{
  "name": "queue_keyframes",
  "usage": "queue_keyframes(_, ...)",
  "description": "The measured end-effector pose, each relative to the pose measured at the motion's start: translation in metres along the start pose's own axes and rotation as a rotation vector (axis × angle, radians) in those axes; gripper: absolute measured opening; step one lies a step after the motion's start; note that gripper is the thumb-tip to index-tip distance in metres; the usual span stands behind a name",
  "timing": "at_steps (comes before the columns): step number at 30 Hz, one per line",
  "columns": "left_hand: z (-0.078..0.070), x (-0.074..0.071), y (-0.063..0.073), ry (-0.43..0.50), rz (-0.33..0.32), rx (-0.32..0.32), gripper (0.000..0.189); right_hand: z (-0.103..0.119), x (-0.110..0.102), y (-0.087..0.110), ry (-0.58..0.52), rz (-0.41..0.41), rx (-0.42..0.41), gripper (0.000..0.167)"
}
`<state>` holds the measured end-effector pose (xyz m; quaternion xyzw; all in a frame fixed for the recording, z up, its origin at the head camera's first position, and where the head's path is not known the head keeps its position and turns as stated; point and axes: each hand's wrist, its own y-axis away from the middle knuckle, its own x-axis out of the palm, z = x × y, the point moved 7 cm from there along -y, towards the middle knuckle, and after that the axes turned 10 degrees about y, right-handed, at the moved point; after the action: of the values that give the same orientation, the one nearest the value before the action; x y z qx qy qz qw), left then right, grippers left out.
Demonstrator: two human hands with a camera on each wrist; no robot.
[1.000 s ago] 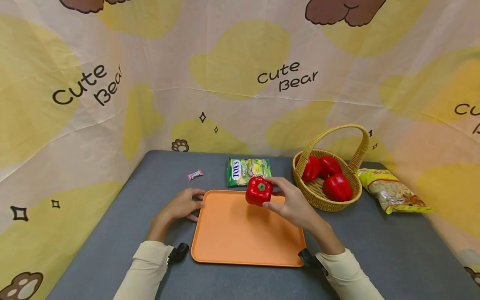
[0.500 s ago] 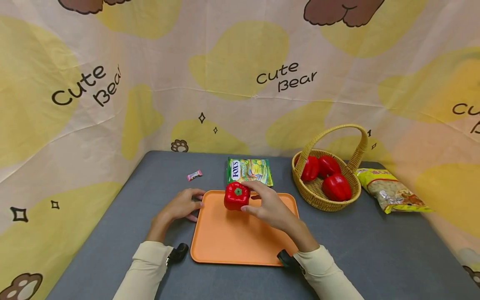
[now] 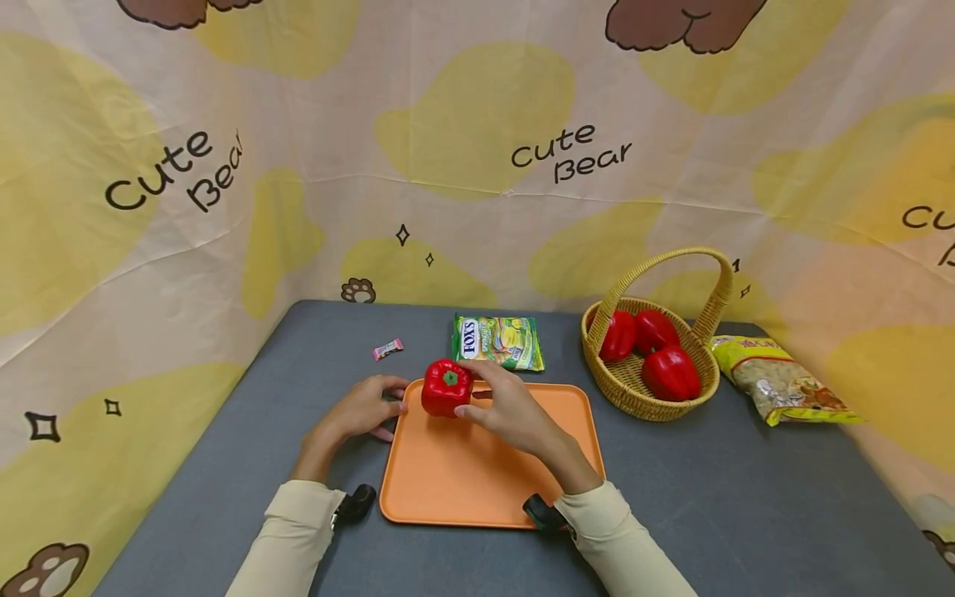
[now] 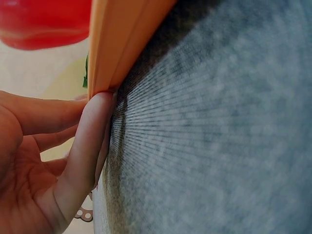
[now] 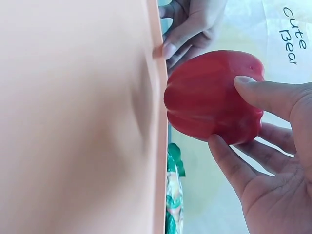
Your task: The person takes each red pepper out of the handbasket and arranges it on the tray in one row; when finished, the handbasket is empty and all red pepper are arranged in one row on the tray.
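Observation:
My right hand [image 3: 508,408] holds a red bell pepper [image 3: 446,388] close over the far left part of an orange tray [image 3: 485,481]. In the right wrist view, thumb and fingers grip the pepper [image 5: 214,95] from opposite sides, its lobed end towards the tray. At the tray's left edge, my left hand [image 3: 365,407] pinches the rim. The left wrist view shows fingers of that hand [image 4: 44,156] on both faces of the tray's rim [image 4: 109,53], right beside the grey tabletop.
At the back right stands a wicker basket [image 3: 622,390] with three red bell peppers inside. A yellow food bag [image 3: 779,381] lies to its right. Behind the tray are a green FOX'S candy bag [image 3: 498,342] and a small pink wrapped candy [image 3: 388,348].
My right hand has carried the bell pepper leftward across the tray, from its far right part to near the left hand. The left hand has stayed at the rim.

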<state>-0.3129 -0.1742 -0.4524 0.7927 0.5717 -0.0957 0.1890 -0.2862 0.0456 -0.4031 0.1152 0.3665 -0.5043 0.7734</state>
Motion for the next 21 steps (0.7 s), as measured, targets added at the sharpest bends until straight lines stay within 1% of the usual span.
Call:
queue_keyframes(1, -0.001, 0.000, 0.000, -0.009, 0.003, 0.006, 0.046, 0.000, 0.001, -0.001, 0.003, -0.001, 0.002, 0.068)
queue_keyframes(3, 0.000, 0.000, 0.000, -0.014, -0.002, 0.000, 0.047, 0.001, 0.003, -0.002, 0.003, -0.006, 0.000, 0.069)
queue_keyframes(10, 0.001, 0.000, 0.000, -0.003, -0.007, -0.013, 0.046, 0.003, 0.010, -0.006, -0.014, -0.014, 0.011, 0.070)
queue_keyframes(21, -0.001, 0.001, 0.002, 0.004, 0.015, 0.016, 0.047, 0.005, 0.023, -0.009, 0.062, 0.036, 0.014, 0.071)
